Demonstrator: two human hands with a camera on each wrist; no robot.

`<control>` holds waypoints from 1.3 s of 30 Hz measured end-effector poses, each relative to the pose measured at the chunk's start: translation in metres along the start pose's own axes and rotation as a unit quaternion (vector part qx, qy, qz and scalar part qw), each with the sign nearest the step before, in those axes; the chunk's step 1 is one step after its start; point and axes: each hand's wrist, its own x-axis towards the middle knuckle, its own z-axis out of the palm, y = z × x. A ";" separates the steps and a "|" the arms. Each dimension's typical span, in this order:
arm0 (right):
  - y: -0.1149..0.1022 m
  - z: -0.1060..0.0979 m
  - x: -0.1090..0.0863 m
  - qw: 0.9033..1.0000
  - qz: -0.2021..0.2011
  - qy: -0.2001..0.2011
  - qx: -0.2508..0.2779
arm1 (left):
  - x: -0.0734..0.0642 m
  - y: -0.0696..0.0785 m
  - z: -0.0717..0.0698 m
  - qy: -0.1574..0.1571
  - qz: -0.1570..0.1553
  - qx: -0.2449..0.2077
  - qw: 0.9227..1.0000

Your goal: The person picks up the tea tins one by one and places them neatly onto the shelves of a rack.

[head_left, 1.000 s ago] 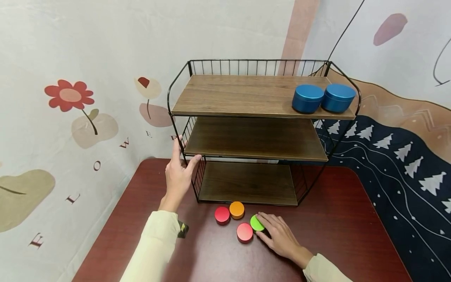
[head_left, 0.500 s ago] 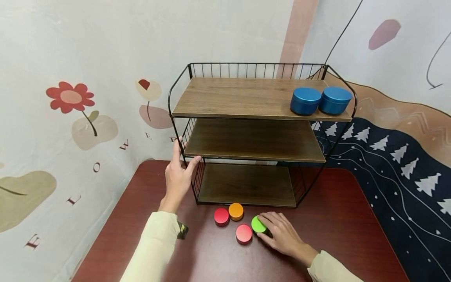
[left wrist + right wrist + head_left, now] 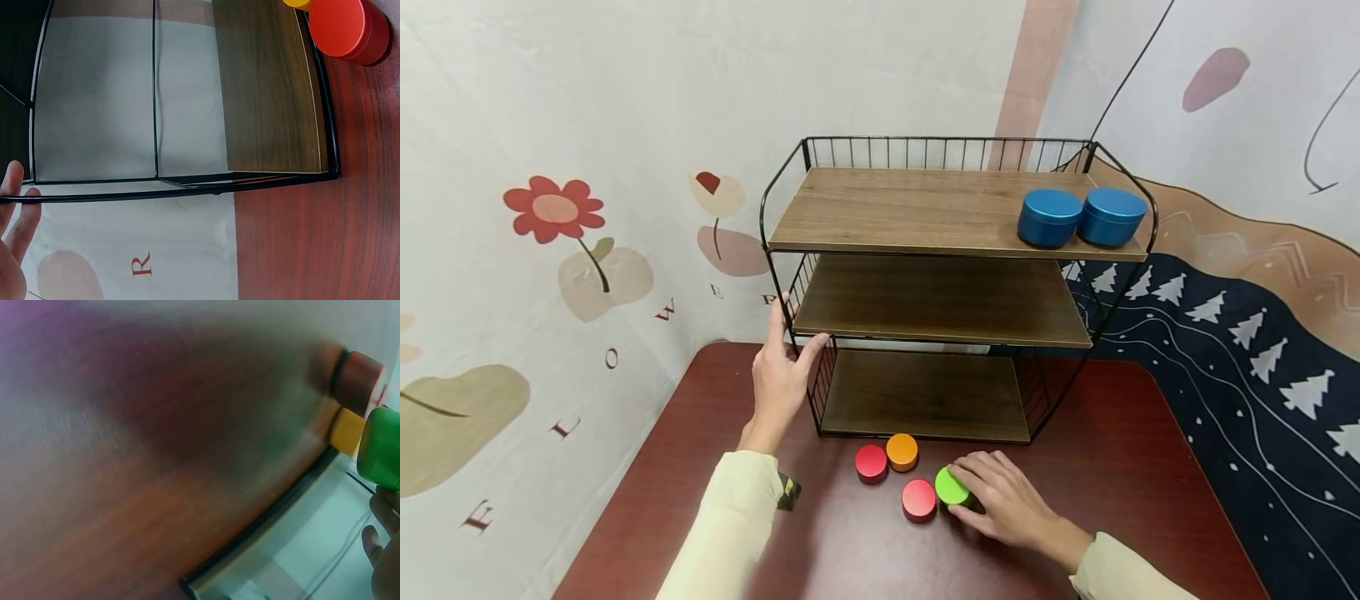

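At the left side of a three-tier shelf rack (image 3: 928,304) with a black wire frame, my left hand (image 3: 777,379) holds the upright, thumb in front and fingers behind. Its fingertips also show at a black rod in the left wrist view. My right hand (image 3: 1003,504) grips a small round green tin (image 3: 951,487) at the table, thumb on the near side and fingers on the far side. Just left of it sits a pinkish-red tin (image 3: 918,499). Farther left, a red tin (image 3: 871,462) and an orange tin (image 3: 902,451) stand side by side before the bottom shelf.
Two larger blue tins (image 3: 1049,218) stand together at the right end of the top shelf. The rack is on a reddish-brown table (image 3: 1150,500). Behind it hangs a printed cloth (image 3: 910,67), with a dark tree-patterned cloth (image 3: 1225,375) to the right.
The green tin has shifted slightly right and toward me with my right hand, away from the pinkish-red one. My left hand stays on the rack. The head view has tilted a little.
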 end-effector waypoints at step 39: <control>0.002 -0.091 0.062 0.985 -0.158 0.039 -0.063 | -0.001 -0.002 0.003 -0.002 -0.003 0.007 1.000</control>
